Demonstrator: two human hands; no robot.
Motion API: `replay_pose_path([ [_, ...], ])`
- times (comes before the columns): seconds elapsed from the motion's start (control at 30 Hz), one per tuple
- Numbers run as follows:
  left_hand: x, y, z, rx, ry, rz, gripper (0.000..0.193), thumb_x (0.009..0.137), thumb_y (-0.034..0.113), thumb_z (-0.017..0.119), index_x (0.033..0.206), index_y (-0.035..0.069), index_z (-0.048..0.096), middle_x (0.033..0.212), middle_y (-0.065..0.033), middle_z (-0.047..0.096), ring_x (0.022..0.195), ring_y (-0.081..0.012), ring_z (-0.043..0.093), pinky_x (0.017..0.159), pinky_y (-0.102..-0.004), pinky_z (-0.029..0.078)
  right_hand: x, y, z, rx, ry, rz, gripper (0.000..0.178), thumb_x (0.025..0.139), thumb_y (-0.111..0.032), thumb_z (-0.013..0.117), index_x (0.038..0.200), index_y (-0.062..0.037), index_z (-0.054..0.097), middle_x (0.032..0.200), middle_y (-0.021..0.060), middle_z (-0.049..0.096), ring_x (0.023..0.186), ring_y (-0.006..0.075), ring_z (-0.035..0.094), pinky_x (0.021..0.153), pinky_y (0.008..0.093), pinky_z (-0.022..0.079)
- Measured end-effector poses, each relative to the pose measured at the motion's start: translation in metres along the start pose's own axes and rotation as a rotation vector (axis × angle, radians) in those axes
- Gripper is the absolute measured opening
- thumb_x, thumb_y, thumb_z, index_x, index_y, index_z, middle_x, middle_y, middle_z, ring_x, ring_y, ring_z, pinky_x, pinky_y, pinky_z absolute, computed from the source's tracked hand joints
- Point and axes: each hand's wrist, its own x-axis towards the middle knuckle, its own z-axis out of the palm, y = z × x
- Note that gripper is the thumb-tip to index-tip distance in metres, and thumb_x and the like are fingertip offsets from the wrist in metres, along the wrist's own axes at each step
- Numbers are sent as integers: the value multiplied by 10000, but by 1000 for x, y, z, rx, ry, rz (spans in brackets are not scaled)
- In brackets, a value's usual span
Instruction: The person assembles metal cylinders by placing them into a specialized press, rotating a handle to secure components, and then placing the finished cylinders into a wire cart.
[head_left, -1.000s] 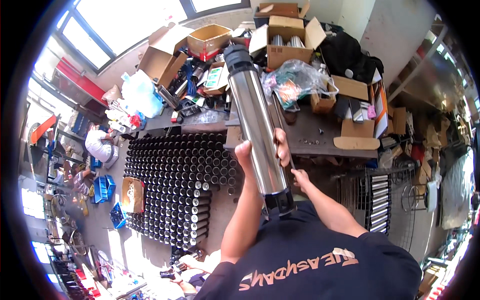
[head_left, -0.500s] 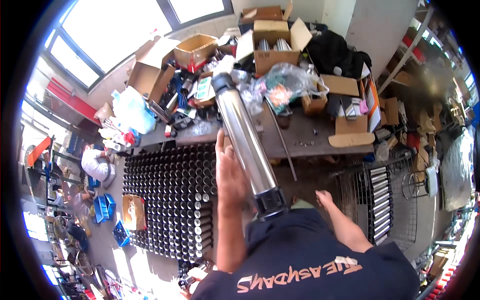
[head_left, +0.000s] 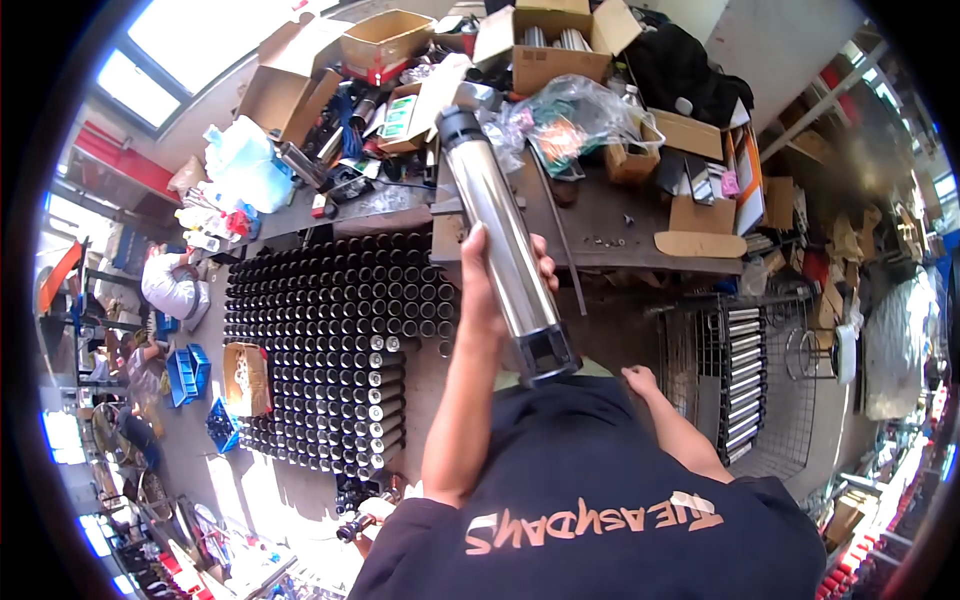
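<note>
A shiny metal tube (head_left: 500,232) with black plastic end fittings slants up and away in front of my body. My left hand (head_left: 484,285) is wrapped round its lower half, thumb on the left side and fingertips showing past the right side. The tube's far black end (head_left: 458,124) is over the cluttered workbench (head_left: 590,222), and its near black end (head_left: 545,354) is close to my shirt. Low on the right, my right hand (head_left: 640,382) hangs apart from the tube, its fingers loosely curled with nothing visible in them.
Left of the bench front stand rows of black-ended tubes (head_left: 320,320). A wire cart (head_left: 790,400) holding metal tubes is at the right. Cardboard boxes (head_left: 560,68) and plastic bags (head_left: 590,125) crowd the bench. Another person (head_left: 175,285) crouches far left, by blue bins (head_left: 187,375).
My left hand, stretched out beside the tube before, has closed round it. The tube has shifted slightly nearer the top of the view. The view has tilted, so the bench appears higher.
</note>
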Motion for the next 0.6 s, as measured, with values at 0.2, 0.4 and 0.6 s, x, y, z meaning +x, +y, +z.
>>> replay_pose_path([
  [0.2, -8, 31, 5, 232, 82, 39, 589, 978, 580, 475, 1118, 13, 550, 925, -134, 638, 764, -272, 668, 655, -420, 594, -7, -38, 18, 141, -46, -32, 296, 927, -312, 677, 934, -18, 713, 754, 67, 698, 608, 139, 631, 534, 294, 489],
  [0.4, -7, 37, -16, 75, -126, -14, 618, 934, 581, 525, 1194, 21, 530, 958, -132, 597, 761, -256, 643, 650, -423, 571, -30, -53, 22, 67, 62, -39, 324, 888, -350, 689, 877, -29, 734, 727, 76, 717, 655, 167, 693, 625, 324, 545],
  [0.6, 19, -7, -4, 16, -375, -129, 831, 872, 543, 631, 1534, 171, 293, 860, -78, 501, 710, -213, 505, 656, -381, 432, -74, -121, -20, 527, 158, -196, 270, 942, -256, 676, 1038, -4, 699, 867, 56, 731, 767, 117, 684, 672, 295, 542],
])
